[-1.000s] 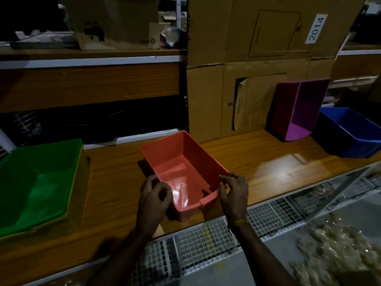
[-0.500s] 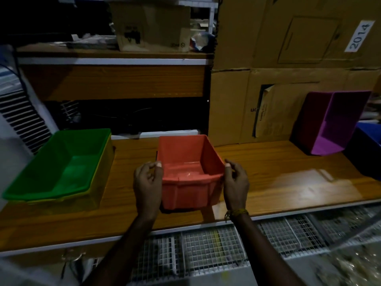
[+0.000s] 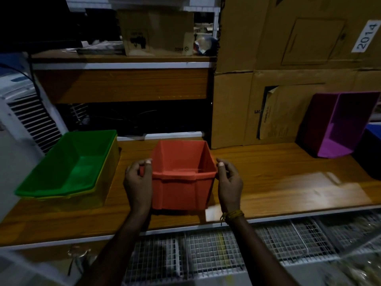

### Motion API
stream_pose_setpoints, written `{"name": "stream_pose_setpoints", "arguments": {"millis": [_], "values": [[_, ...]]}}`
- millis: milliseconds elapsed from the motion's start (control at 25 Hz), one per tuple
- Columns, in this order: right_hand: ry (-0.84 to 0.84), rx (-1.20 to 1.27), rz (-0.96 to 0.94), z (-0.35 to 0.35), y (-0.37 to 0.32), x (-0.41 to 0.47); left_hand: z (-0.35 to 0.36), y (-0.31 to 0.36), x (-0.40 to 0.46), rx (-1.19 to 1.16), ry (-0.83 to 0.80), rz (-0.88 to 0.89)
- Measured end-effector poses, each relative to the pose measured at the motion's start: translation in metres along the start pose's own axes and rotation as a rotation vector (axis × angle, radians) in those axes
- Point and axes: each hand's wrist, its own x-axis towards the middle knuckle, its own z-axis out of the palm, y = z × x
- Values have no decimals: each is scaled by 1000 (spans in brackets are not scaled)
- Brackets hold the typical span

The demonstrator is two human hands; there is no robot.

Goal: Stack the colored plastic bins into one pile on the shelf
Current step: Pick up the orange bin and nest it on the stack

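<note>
An orange-red bin (image 3: 181,190) is held just above the wooden shelf (image 3: 278,182) at the centre, its short end facing me. My left hand (image 3: 138,182) grips its left rim and my right hand (image 3: 229,182) grips its right rim. A green bin (image 3: 68,162) sits nested in a yellow bin (image 3: 103,182) at the left of the shelf. A purple bin (image 3: 338,129) lies on its side at the right, against the cardboard. The edge of a blue bin (image 3: 373,149) shows at the far right.
Large cardboard boxes (image 3: 288,79) stand behind the shelf on the right. A dark recess and an upper shelf with a small box (image 3: 156,34) lie behind. A white louvred appliance (image 3: 22,112) stands at the left. Wire mesh (image 3: 206,254) runs below the shelf's front edge.
The orange-red bin has been turned from a diagonal to end-on toward me and lifted between both hands. My view has swung left, bringing the green and yellow bins closer to centre.
</note>
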Motion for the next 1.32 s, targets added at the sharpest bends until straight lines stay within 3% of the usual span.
{"name": "stream_pose_setpoints", "arguments": {"millis": [320, 600, 760, 960, 1320], "values": [[-64, -126, 159, 8, 37, -36, -13, -34, -13, 183, -103, -150], [-93, -414, 188, 43, 29, -18, 3, -40, 7, 612, -335, -5], [-73, -658, 167, 68, 18, -21, 5, -41, 19, 720, -445, 34], [-12, -771, 176, 94, 10, -51, -16, -43, 23, 735, -449, 21], [123, -748, 84, 143, -44, -61, -57, -12, 80, 473, -400, 91]]}}
